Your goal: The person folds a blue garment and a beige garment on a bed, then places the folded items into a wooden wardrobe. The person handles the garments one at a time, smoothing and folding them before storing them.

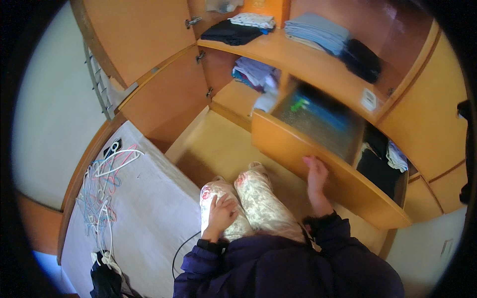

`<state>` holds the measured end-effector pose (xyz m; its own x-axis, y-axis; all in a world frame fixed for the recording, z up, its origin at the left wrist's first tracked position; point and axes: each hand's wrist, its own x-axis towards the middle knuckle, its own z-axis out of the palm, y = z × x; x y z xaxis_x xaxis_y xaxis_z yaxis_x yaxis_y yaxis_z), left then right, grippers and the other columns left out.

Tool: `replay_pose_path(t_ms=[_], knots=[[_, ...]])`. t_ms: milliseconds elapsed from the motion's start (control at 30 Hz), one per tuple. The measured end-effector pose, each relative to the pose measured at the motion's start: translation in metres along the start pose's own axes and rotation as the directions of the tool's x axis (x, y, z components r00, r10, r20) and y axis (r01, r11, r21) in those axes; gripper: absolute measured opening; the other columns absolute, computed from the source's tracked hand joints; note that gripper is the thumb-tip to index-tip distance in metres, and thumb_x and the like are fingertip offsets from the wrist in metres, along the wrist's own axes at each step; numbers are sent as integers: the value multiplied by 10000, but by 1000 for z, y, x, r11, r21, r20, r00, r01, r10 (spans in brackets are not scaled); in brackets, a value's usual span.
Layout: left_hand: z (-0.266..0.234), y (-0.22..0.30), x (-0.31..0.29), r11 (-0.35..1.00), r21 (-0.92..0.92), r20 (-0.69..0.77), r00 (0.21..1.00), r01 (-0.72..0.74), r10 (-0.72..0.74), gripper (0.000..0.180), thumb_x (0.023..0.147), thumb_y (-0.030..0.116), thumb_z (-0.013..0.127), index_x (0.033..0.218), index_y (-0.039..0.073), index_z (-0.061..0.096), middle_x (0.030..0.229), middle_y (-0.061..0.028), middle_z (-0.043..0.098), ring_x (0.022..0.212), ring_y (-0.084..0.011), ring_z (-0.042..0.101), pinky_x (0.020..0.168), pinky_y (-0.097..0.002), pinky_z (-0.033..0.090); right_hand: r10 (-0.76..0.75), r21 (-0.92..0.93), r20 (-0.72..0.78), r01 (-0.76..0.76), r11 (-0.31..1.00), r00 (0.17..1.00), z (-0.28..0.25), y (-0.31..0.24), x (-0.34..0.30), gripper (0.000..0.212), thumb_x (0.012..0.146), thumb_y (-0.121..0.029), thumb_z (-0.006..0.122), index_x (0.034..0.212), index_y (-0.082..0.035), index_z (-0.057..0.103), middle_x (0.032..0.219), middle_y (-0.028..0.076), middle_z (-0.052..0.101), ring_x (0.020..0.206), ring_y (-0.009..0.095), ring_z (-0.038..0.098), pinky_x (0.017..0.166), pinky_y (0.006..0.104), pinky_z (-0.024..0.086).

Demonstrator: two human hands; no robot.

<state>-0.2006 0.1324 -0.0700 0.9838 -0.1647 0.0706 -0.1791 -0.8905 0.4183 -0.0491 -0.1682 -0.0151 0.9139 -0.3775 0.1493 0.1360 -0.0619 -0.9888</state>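
My left hand [221,214] lies on my left thigh with its fingers spread, holding nothing. At the front panel of a pulled-out wooden drawer [288,144] is my right hand [317,178], fingers stretched out; whether they touch the wood I cannot tell. Inside the drawer's larger compartment a small green item [299,104] and something flat and blue [325,116] show, both blurred. The narrower right compartment holds dark folded clothes [378,169] and a pale patterned cloth [396,158].
Folded clothes [318,31] lie on the wardrobe shelf above, beside a small white box [368,99]. More clothes [254,73] fill the lower cubby. An open cabinet door [166,97] stands at the left. Tangled hangers [107,181] lie on a grey-covered bed [159,198].
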Motion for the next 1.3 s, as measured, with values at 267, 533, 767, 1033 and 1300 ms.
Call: replay_pose_path(t_ms=[267, 533, 767, 1033, 1300], knots=[[1, 0, -4, 998, 46, 0, 999, -35, 35, 332, 788, 289, 628, 1085, 145, 657, 1199, -13, 587, 1274, -218, 394, 1114, -466, 170, -40, -10, 3, 40, 999, 999, 7, 7, 7, 315, 958, -230, 522, 905, 43, 671, 873, 89, 689, 821, 145, 639, 789, 269, 498], [3, 2, -6, 997, 76, 35, 999, -17, 14, 331, 816, 324, 618, 1103, 164, 652, 1237, 5, 567, 1293, -200, 370, 1118, -468, 158, -49, 15, 29, 49, 999, 998, 7, 6, 15, 314, 959, -212, 520, 931, 72, 652, 882, 120, 684, 816, 174, 665, 783, 280, 528], [6, 0, -7, 998, 41, -22, 999, -39, 40, 321, 810, 309, 623, 1089, 153, 653, 1222, -3, 574, 1295, -211, 370, 1105, -483, 177, -78, 19, 84, 77, 997, 993, 7, 13, 29, 300, 957, -196, 520, 944, 77, 645, 894, 137, 680, 827, 187, 665, 795, 288, 530], [5, -1, -2, 998, -44, -28, 999, -36, 35, 305, 803, 298, 622, 1046, 121, 674, 1181, -24, 607, 1271, -235, 407, 1109, -488, 167, -491, -397, 121, 495, 772, 863, -18, -24, 4, 157, 924, -106, 526, 925, -2, 643, 1006, 114, 661, 991, 253, 612, 858, 340, 480], [1, 1, 1, 996, -53, -61, 996, -67, 63, 303, 765, 245, 667, 1031, 102, 678, 1152, -39, 620, 1247, -235, 428, 1106, -475, 177, -776, -929, 85, 332, 165, 624, -140, -67, 19, 146, 897, -174, 540, 929, -79, 645, 1037, 70, 633, 1058, 249, 553, 1007, 490, 293]])
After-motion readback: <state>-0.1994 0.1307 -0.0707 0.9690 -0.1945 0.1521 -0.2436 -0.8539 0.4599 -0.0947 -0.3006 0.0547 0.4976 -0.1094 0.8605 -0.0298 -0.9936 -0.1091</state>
